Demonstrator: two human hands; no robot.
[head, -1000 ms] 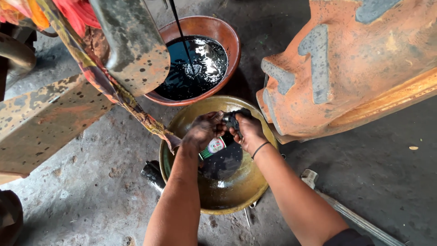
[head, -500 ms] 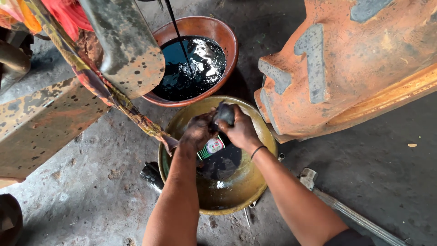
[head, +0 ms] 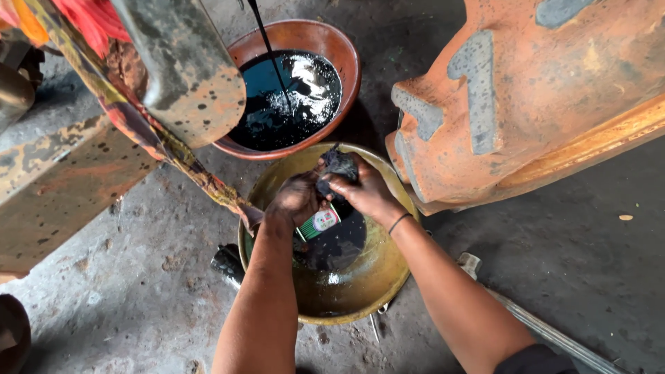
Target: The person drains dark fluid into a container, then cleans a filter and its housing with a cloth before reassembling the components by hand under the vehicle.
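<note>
Both my hands meet over a dented yellow metal bowl [head: 377, 284] that holds a pool of dark oil. My left hand [head: 294, 199] and my right hand [head: 366, 190] together grip a small black oily part [head: 337, 166] above the bowl's far rim. A thin black band circles my right wrist. A small green and white container [head: 320, 222] lies in the oil just below my hands.
A reddish-brown basin [head: 332, 48] of black oil stands beyond the bowl, with a thin stream of oil falling into it. A large orange machine casting [head: 540, 90] is at right, a grimy metal arm [head: 180, 69] at left, a metal rod [head: 540, 325] on the concrete floor.
My hands have lifted the black part slightly toward the bowl's far rim and turned it between them. The view has shifted a little.
</note>
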